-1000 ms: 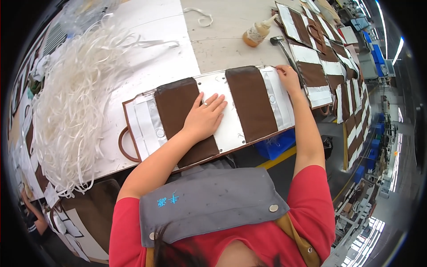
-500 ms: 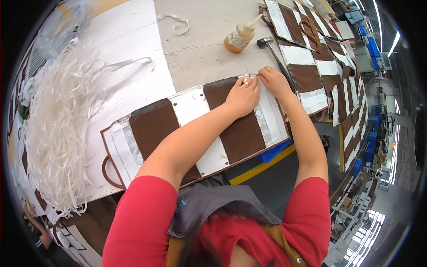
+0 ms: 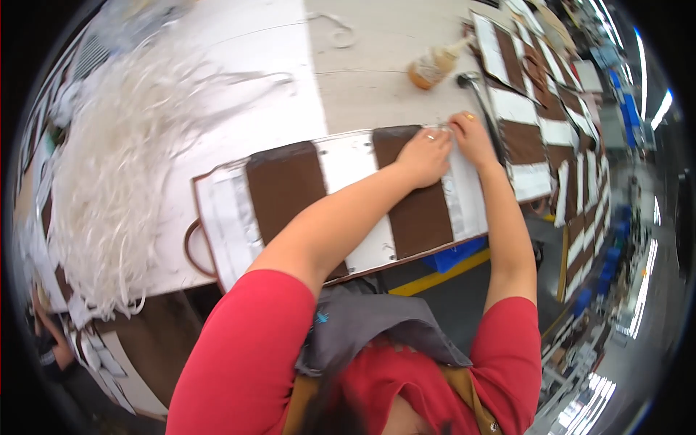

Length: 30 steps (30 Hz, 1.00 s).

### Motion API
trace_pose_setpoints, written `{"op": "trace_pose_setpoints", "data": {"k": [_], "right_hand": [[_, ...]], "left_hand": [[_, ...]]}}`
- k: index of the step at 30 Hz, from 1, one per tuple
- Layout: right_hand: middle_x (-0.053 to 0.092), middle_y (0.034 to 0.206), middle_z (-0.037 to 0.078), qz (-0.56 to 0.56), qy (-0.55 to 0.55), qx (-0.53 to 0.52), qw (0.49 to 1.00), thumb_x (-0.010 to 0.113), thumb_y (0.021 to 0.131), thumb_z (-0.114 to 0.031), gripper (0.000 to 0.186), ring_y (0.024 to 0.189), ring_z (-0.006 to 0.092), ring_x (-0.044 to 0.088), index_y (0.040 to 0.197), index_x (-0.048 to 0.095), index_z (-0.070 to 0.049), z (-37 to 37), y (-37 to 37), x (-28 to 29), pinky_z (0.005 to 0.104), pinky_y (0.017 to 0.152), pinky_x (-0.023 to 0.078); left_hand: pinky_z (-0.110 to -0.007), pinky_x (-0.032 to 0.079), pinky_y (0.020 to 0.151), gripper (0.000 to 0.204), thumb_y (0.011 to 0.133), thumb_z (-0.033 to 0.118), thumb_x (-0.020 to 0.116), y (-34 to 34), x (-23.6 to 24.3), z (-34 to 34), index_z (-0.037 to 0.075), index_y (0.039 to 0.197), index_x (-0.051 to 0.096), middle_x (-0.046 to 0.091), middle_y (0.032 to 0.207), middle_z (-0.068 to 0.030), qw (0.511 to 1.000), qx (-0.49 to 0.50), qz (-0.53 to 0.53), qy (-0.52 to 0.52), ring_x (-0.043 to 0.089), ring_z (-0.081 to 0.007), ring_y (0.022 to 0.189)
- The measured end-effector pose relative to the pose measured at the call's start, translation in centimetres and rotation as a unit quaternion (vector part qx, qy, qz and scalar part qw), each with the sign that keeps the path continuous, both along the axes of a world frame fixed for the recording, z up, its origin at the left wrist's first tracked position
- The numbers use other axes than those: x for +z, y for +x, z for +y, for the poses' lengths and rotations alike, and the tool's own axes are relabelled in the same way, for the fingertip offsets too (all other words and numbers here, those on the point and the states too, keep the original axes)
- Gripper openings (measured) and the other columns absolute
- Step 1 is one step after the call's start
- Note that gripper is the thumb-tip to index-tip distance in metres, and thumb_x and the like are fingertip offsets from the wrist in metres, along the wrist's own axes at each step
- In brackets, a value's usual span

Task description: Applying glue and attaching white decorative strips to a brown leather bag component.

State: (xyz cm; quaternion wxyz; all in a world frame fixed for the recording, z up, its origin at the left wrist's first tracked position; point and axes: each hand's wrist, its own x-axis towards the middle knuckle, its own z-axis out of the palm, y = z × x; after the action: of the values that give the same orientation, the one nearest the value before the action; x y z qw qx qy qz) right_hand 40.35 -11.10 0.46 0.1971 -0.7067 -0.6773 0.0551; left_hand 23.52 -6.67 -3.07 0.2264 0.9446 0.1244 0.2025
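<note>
In front of me a flat brown-and-white striped bag panel [image 3: 286,199] lies across the table's near edge, with brown edging, small studs and a curved brown handle [image 3: 194,246] at its left end. My left hand [image 3: 426,157] rests on the panel near its far right corner, fingers bent and pressed together at the far edge. Right beside it, my right hand [image 3: 473,138] has thumb and fingers closed on that same edge. The two sets of fingertips nearly touch. What exactly lies between them is too small and blurred to make out.
A big heap of thin white strips [image 3: 109,188] covers the table's left side. Beyond my hands are a glue bottle [image 3: 429,70], a hammer [image 3: 482,98] and a loose white strip [image 3: 337,29]. Similar striped panels [image 3: 523,141] are piled on the right.
The whole view has shifted, so the table and panel appear farther right and slightly turned. Both hands stay together at the panel's far edge, with only slight finger movement.
</note>
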Motion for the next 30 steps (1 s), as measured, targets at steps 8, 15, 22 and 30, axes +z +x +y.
{"op": "trace_pose_setpoints", "data": {"k": [8,15,22,30], "right_hand": [[0.059,0.085,0.01,-0.384,-0.091,-0.109,0.912,0.049,0.084,-0.015,0.01,0.086,0.0278,0.057,0.085,0.054,-0.006,2.3,1.1,0.7,0.041,0.069,0.043],[0.062,0.08,0.013,0.144,-0.004,-0.03,0.989,0.051,0.087,-0.011,0.016,0.073,0.0223,0.061,0.096,0.059,-0.001,7.6,-12.3,3.2,0.0324,0.065,0.046],[0.061,0.093,0.01,0.179,0.017,0.306,0.935,0.057,0.081,-0.01,0.015,0.088,0.0273,0.057,0.094,0.062,-0.004,12.3,-31.1,1.0,0.0343,0.075,0.047],[0.058,0.084,0.005,-0.058,0.007,0.445,0.894,0.057,0.075,-0.007,0.013,0.083,0.0219,0.056,0.088,0.06,-0.006,15.0,-34.1,0.3,0.0327,0.071,0.048]], "left_hand": [[-0.045,0.014,0.109,0.052,0.089,0.035,0.043,-2.9,0.6,-0.5,0.004,0.13,0.039,0.034,0.139,-0.0103,0.991,-0.065,0.119,-0.005,0.026,-0.0246,0.132],[-0.047,0.028,0.102,0.04,0.082,0.027,0.055,-18.7,4.9,0.9,0.002,0.114,0.05,0.045,0.126,-0.0146,0.998,0.048,0.028,-0.03,0.038,-0.0277,0.122],[-0.039,0.032,0.094,0.04,0.079,0.021,0.058,-31.6,3.6,2.7,0.0,0.112,0.052,0.05,0.116,-0.0123,0.939,0.335,0.062,0.031,0.045,-0.0259,0.112],[-0.036,0.031,0.099,0.042,0.079,0.02,0.058,-33.0,1.8,2.4,0.0,0.116,0.051,0.052,0.119,-0.0108,0.938,0.34,0.048,0.055,0.045,-0.0214,0.115]]}}
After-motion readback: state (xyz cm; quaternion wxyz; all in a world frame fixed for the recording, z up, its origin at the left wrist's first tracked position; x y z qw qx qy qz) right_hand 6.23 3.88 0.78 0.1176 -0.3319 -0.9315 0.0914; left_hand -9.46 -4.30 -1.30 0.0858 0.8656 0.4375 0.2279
